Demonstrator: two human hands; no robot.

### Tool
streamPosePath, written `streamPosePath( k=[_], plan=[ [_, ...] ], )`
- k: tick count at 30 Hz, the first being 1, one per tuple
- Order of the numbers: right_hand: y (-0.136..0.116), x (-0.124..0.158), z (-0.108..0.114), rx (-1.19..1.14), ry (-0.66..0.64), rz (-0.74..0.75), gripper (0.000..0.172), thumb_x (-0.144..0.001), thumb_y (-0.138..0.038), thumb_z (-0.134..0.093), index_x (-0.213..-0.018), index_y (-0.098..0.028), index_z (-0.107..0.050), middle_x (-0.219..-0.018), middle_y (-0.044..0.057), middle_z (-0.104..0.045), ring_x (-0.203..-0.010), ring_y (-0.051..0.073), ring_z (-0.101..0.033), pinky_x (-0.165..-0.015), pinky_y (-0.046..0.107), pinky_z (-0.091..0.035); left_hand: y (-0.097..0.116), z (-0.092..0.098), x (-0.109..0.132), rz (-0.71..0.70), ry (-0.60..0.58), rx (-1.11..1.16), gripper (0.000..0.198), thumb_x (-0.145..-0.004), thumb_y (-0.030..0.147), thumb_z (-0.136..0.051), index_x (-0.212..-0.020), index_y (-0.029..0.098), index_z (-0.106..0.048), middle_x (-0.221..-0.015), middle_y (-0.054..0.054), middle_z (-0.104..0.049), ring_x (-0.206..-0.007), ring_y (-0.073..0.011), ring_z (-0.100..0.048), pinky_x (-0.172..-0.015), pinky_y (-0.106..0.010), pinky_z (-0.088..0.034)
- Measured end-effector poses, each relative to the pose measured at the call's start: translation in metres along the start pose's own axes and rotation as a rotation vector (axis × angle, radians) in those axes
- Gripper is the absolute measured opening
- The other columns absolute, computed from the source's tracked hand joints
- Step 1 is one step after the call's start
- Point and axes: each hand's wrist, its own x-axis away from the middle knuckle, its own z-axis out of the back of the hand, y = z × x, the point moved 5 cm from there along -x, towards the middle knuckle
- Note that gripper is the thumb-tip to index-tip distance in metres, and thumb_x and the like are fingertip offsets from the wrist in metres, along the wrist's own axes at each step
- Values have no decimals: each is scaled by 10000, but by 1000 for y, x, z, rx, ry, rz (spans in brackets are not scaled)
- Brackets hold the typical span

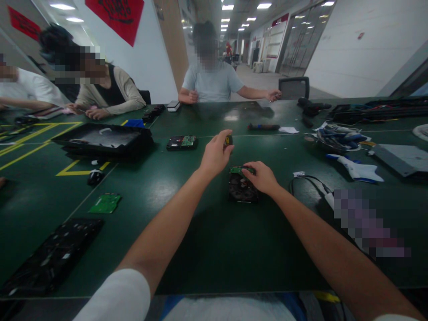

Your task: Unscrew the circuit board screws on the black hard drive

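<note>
My left hand [217, 153] is raised over the green table, its fingers closed on a small dark item with a yellow patch [228, 140]. To the right and nearer me, my right hand [261, 175] has its thumb and fingertips on the green circuit board at the far edge of a black hard drive [241, 188]. The drive lies flat on the table. Farther off to the left lies another drive with a green board [182, 142], touched by neither hand.
A black tray [103, 138], a loose green board [105, 203] and a large black panel [53, 254] lie left. Right are gloves [356, 168], a cable [312, 178] and a grey metal box [403, 158]. People sit across the table [200, 267] and at the left.
</note>
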Motion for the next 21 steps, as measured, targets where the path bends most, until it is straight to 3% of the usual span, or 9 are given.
streamPosePath(
  k=[9,21],
  plan=[
    [-2,1,1,-15,11,-5,342,-1055,-449,-624,-1278,-235,-769,-1173,104,-750,-1070,262,-686,-939,368,-507,0,-1,0,-9,-13,1,487,-978,143,-665,-1451,222,-575,-1364,-129,-707,-1205,-262,-697,-1089,-437,-551],
    [-2,1,1,-12,20,-2,325,-1055,-447,-628,-1268,-246,-768,-1185,97,-750,-1064,258,-693,-932,364,-510,9,8,-4,-83,-48,-36,478,-946,64,-649,-1390,240,-659,-1293,-108,-673,-1077,-224,-695,-982,-390,-588]
  ],
)
